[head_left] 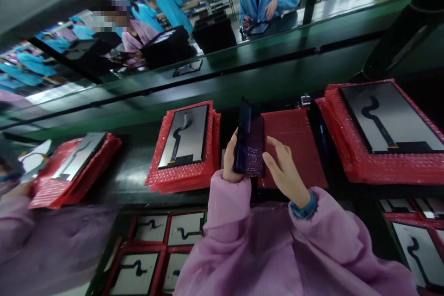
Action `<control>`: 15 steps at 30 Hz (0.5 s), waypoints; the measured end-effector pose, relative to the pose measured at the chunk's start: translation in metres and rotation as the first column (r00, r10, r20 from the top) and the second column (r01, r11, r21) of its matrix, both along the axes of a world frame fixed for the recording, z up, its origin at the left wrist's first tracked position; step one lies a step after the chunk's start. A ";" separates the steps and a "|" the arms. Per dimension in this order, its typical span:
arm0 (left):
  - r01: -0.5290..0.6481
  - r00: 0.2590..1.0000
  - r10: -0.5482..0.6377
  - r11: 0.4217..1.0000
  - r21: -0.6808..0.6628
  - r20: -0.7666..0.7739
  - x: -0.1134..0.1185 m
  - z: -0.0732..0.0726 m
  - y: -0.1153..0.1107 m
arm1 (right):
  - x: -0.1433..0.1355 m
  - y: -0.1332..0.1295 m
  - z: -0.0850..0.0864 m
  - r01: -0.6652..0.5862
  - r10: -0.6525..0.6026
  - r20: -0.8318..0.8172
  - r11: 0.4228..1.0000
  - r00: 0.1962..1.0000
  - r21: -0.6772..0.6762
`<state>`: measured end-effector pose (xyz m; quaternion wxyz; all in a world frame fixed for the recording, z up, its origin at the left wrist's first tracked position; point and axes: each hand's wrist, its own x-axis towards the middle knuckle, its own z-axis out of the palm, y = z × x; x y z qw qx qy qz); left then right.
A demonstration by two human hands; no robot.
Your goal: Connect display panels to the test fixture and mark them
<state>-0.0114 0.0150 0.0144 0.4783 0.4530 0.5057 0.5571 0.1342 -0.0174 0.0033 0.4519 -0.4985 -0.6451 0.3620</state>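
Observation:
A dark glossy display panel (pixel 243 141) stands tilted in my left hand (pixel 229 159), its fingers wrapped round the left edge. My right hand (pixel 282 166) is just right of the panel, fingers apart and holding nothing, above a flat red bubble-wrap sheet (pixel 294 141). Purple-tinted bubble wrap shows in or behind the panel. To the left, a grey-backed panel with a curved black flex cable (pixel 190 134) lies on a stack of red bubble wrap (pixel 156 173). Another such panel (pixel 398 115) rests on a red stack (pixel 374 169) at the right.
Trays of panels (pixel 163 245) sit below at the left, with more panels (pixel 414 249) at lower right. A co-worker's hand (pixel 17 192) is near a red stack (pixel 76 166) at far left. A green conveyor ledge (pixel 222 88) runs across, with people beyond it.

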 end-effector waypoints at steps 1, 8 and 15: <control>-0.018 1.000 0.018 1.000 -0.011 0.009 -0.004 -0.002 0.001 | -0.005 0.001 -0.007 0.025 -0.023 0.074 1.000 0.997 -0.016; -0.080 0.997 0.079 0.995 0.064 0.008 -0.017 -0.019 0.003 | -0.022 -0.010 -0.010 -0.236 0.233 0.050 0.967 0.971 0.092; -0.115 0.978 0.124 0.991 -0.067 0.166 -0.033 -0.023 0.005 | 0.001 0.004 -0.032 0.039 -0.022 0.081 0.976 0.996 -0.216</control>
